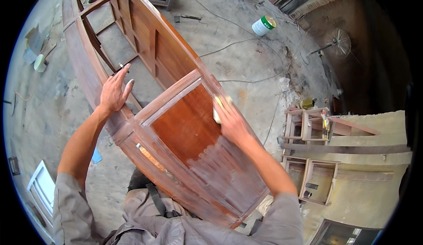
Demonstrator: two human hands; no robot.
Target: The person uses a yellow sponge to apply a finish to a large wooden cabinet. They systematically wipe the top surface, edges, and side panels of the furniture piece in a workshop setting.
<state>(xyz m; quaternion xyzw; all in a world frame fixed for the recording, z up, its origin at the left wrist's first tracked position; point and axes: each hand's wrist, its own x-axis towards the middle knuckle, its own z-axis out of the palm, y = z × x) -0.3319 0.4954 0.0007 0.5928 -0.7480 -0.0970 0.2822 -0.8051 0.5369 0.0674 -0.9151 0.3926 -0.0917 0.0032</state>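
Note:
A long reddish-brown wooden cabinet frame lies across the view in front of me. My left hand rests on its left rail, with fingers stretched out. By those fingertips shows a small white stub; I cannot tell if the hand holds it. My right hand, smeared by motion, presses a pale yellow-white sponge-like pad against the right edge of the near panel. That panel is smooth reddish-brown at its far part and dull, whitish and streaked at its near part.
A white bucket with a green band stands on the concrete floor beyond the cabinet. Dark cables trail across the floor. To the right are a pedestal fan and small wooden frames. A white panel lies at the left.

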